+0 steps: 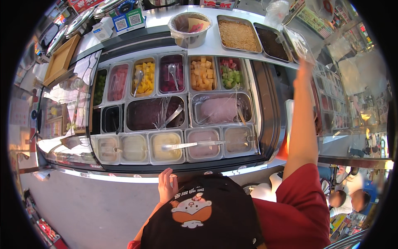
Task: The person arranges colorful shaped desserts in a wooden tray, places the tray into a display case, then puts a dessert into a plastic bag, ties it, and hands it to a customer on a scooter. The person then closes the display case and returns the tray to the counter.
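Observation:
My right hand [303, 70] is stretched out to the far right, at the near end of a metal tray [295, 40] with whitish contents; its fingers are blurred, so a grip cannot be made out. Close to my black apron [217, 214], my left hand [167, 186] is at the counter's front edge, fingers loosely apart and nothing visible in them. Before me, a chilled counter holds metal pans of mango cubes [144, 76], orange melon cubes [202, 74] and purple cubes [180, 77]. Film partly covers a pan of lilac paste [219, 110] and a dark purple one [143, 113].
Lidded tubs [166, 140] line the front row, a metal-handled utensil [180, 145] across them. Behind stand a bag-lined bucket [189, 40], a tray of tan crumbs [238, 34] and a dark-filled tray [272, 42]. Glass panels [71, 109] flank the counter. People [348, 199] are at lower right.

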The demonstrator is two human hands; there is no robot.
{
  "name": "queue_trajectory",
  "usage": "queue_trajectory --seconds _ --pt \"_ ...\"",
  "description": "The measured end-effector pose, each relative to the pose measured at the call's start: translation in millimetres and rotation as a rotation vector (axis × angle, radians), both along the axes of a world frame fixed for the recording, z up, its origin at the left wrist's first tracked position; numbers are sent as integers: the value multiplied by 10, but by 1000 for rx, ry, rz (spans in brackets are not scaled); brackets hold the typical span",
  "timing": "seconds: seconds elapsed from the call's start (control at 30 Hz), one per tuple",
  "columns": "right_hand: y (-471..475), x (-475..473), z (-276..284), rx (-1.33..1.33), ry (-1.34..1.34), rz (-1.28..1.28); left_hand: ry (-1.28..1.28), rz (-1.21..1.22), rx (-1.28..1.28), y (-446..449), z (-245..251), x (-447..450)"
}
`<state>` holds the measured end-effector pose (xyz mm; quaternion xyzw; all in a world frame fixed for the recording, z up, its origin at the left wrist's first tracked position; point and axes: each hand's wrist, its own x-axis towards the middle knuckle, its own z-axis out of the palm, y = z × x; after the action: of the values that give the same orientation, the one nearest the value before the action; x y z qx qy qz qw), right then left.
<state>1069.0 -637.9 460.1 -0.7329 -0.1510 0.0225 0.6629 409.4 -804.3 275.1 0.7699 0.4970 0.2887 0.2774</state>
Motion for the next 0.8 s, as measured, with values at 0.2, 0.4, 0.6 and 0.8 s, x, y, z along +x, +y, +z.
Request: queue_trajectory --seconds 0.2,0.4,0.6,0.8 --pt "-511 -3610 -79 -754 -478 2421 -42 -70 -84 17 -8 35" --pt "-777 -2825 -281 -463 -743 1722 -78 -34 -261 -30 -35 13" --pt "-1784 -41 -537 -1187 -857 104 -82 194 -135 13 7 -80" --pt "-2879 463 -1554 -1464 -656 66 105 395 96 513 -32 -441"
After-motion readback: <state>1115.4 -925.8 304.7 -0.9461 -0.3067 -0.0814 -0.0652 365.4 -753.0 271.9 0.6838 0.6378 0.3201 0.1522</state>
